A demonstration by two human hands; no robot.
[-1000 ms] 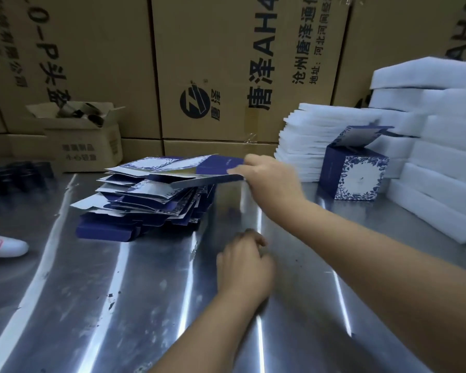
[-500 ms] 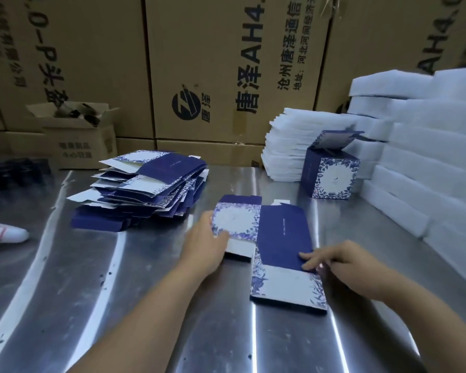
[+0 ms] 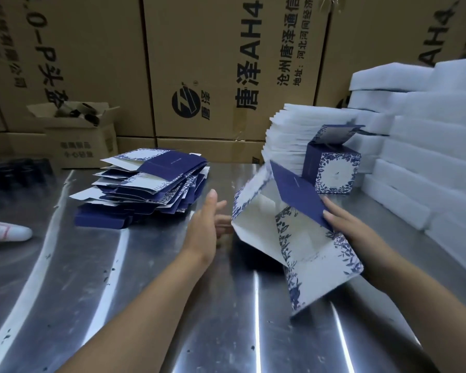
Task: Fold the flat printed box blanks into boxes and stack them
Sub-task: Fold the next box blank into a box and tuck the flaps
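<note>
A blue-and-white floral box blank (image 3: 293, 232) stands half opened into a tube above the steel table (image 3: 151, 305), its white inside facing me. My right hand (image 3: 345, 224) holds its right side, fingers on the dark blue panel. My left hand (image 3: 209, 219) is at the blank's left edge with straight fingers, some hidden behind the card. A pile of flat blanks (image 3: 145, 187) lies at the back left. One folded box (image 3: 331, 168) with its lid flap up stands at the back right.
White foam sheets (image 3: 285, 135) and thicker foam blocks (image 3: 428, 146) are stacked along the right. Large brown cartons (image 3: 226, 63) wall off the back. A small open carton (image 3: 81, 135) sits at the back left, and a white object (image 3: 3, 231) lies at the left edge.
The blank that lay flat on the table half a second ago is now lifted and opened into a tube between both hands. A second ago my right hand was pulling it off the pile.
</note>
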